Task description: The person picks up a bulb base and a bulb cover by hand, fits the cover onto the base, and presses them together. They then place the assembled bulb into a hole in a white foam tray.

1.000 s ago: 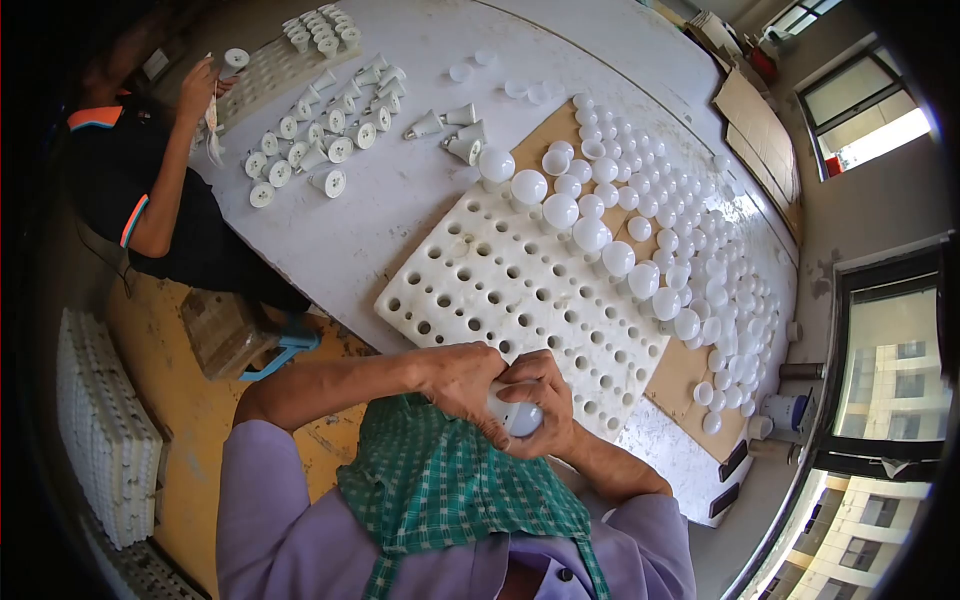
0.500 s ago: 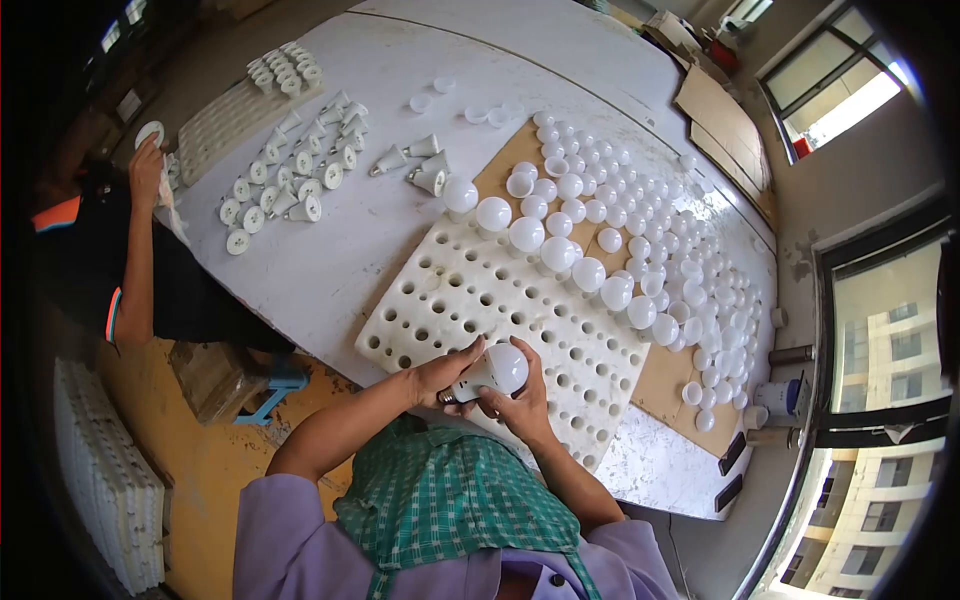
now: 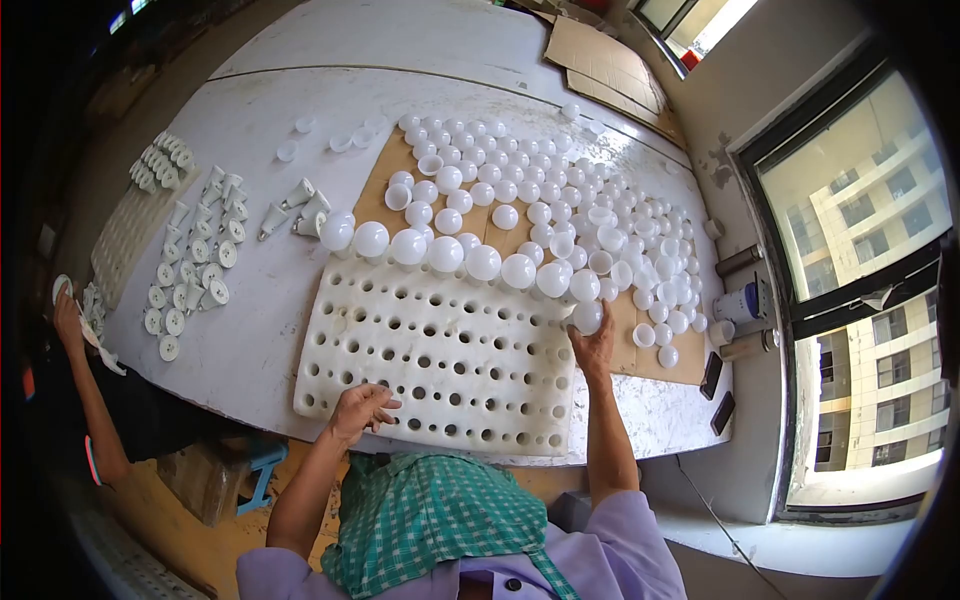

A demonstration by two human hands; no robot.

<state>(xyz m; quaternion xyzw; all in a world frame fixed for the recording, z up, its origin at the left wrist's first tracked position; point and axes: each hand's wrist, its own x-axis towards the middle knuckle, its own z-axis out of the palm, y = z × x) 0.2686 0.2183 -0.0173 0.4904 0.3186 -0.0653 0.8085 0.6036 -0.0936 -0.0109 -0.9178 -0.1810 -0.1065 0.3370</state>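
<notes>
My right hand (image 3: 594, 348) has its fingers around a white bulb (image 3: 587, 317) at the upper right corner of the white foam board (image 3: 470, 358). The bulb's lower part is hidden by the board and fingers. Over the board's lower left edge is my left hand (image 3: 364, 410), empty, its fingers loosely bent and apart. A row of large round white bulbs (image 3: 445, 254) stands along the board's far edge. The rest of the board shows rows of bare holes.
Many white domes (image 3: 530, 175) cover brown cardboard (image 3: 378, 193) behind the board. Lamp bases (image 3: 200, 250) stand at the left, near a co-worker's arm (image 3: 90, 390). Two dark flat objects (image 3: 712, 375) lie at the table's right edge, beside a window wall.
The view has turned to the right. My hands have parted: the bulb both held near my body is now in my right hand at the row's right end, and my left hand has let go.
</notes>
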